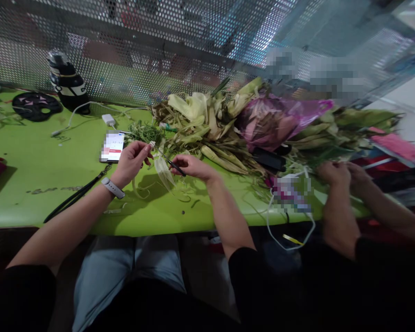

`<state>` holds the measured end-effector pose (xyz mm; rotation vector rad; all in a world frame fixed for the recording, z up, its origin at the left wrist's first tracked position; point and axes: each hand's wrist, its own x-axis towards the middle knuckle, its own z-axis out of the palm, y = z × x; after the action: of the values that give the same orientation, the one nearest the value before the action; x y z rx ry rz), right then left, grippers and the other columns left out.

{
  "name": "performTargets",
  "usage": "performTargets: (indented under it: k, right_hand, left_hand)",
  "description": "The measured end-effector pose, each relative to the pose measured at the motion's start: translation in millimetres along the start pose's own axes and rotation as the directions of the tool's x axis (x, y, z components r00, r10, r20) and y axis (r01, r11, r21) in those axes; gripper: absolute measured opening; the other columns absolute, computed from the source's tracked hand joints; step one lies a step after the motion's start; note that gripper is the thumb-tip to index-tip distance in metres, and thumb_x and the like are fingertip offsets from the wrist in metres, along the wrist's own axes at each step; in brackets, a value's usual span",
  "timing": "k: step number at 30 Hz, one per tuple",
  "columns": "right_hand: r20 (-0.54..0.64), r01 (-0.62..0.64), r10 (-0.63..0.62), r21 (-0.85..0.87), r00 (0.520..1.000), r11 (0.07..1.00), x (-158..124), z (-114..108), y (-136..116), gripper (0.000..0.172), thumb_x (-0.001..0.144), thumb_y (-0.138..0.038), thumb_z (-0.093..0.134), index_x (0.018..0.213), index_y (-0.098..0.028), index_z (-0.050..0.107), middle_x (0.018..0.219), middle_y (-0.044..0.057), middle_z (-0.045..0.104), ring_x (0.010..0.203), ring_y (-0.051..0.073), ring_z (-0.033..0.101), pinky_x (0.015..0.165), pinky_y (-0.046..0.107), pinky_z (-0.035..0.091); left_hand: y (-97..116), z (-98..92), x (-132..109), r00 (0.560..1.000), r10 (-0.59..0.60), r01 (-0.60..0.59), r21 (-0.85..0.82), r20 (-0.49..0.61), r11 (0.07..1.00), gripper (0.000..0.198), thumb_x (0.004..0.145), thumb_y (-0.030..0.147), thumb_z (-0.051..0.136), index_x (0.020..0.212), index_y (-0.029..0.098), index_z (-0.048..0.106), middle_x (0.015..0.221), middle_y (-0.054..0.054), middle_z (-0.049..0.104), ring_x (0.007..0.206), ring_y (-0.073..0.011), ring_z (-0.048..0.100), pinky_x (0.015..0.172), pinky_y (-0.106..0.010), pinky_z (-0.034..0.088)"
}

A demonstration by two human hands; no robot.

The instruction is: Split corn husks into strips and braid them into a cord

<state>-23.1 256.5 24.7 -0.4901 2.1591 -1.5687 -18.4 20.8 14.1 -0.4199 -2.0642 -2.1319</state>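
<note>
Your left hand [133,159] pinches the top of a pale husk strip [163,169] between thumb and fingers, and the strip hangs just above the green surface [72,203]. Your right hand [195,167] is curled around the dark handles of small scissors [177,168], whose blades point up toward the pinched end (whether they are parted is too small to tell). Just beyond your left wrist, which wears a pale watch [113,187], a lit phone [115,146] lies near a bundle of green strands [143,131]. Past your right hand spreads a heap of corn husks [207,124], with a pink plastic bag [266,121] among it. Further right, another person's hands [335,173] are close together over the surface's edge.
</note>
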Motion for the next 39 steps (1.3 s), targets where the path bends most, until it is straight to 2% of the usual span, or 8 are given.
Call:
performTargets:
  k: [5,11,21,26,33,39]
  right_hand:
    - [-0.011,0.044,-0.044,-0.028,0.999,0.999,0.4,1.4,1.4,0.044,0.064,-0.048,0.088,0.088,-0.017,0.067,0.085,0.002,0.070,0.078,0.014,0.063,0.069,0.025,0.048]
    - [-0.043,0.042,-0.042,0.001,0.998,0.999,-1.6,2.8,-2.9,0.046,0.062,-0.048,0.089,0.083,-0.016,0.064,0.075,-0.002,0.064,0.068,0.011,0.057,0.063,0.023,0.043]
    - [-0.118,0.048,-0.047,0.004,0.992,0.999,2.0,11.7,-6.0,0.052,0.055,-0.054,0.090,0.074,-0.017,0.059,0.066,-0.004,0.058,0.060,0.009,0.051,0.056,0.023,0.041]
    - [-0.150,0.029,-0.026,0.013,0.988,1.000,4.9,14.2,-4.7,0.056,0.050,-0.057,0.091,0.071,-0.017,0.058,0.065,-0.004,0.058,0.060,0.009,0.050,0.055,0.024,0.040]
    - [-0.169,0.019,-0.022,-0.016,0.985,1.000,6.1,14.6,-0.2,0.053,0.055,-0.055,0.091,0.073,-0.017,0.059,0.064,-0.004,0.058,0.060,0.010,0.051,0.055,0.024,0.039]
    - [-0.164,-0.001,-0.002,-0.017,0.986,1.000,5.9,17.4,-3.5,0.054,0.053,-0.057,0.090,0.071,-0.018,0.057,0.065,-0.003,0.059,0.062,0.011,0.053,0.058,0.025,0.041]
  left_hand:
    - [0.4,0.3,0.1,1.000,0.016,-0.016,0.022,0.024,1.000,0.023,0.090,0.036,0.071,0.082,0.016,0.062,0.068,-0.001,0.065,0.051,-0.0053,0.054,0.046,-0.017,0.045]
    - [2.9,-1.4,-1.0,0.998,0.029,-0.030,0.013,0.063,0.999,0.022,0.090,0.035,0.071,0.085,0.015,0.064,0.068,-0.001,0.065,0.050,-0.0053,0.052,0.046,-0.017,0.044]
    - [2.2,-3.3,2.0,0.999,-0.015,0.014,0.018,0.042,1.000,0.024,0.090,0.037,0.071,0.083,0.016,0.063,0.068,-0.001,0.064,0.050,-0.0052,0.050,0.046,-0.017,0.041]
    - [-3.1,-5.5,5.1,0.999,-0.033,0.032,0.029,0.040,0.999,0.022,0.091,0.035,0.069,0.082,0.016,0.062,0.069,-0.001,0.064,0.050,-0.0051,0.050,0.046,-0.017,0.041]
    - [-3.2,-5.6,6.6,0.997,-0.072,0.071,0.060,0.016,0.996,0.018,0.093,0.028,0.067,0.081,0.016,0.062,0.069,-0.002,0.065,0.051,-0.0052,0.051,0.047,-0.017,0.043]
    - [-1.4,-7.6,6.6,0.999,-0.033,0.032,0.054,0.018,0.998,0.022,0.089,0.036,0.071,0.083,0.016,0.065,0.068,-0.002,0.065,0.050,-0.0056,0.050,0.046,-0.018,0.041]
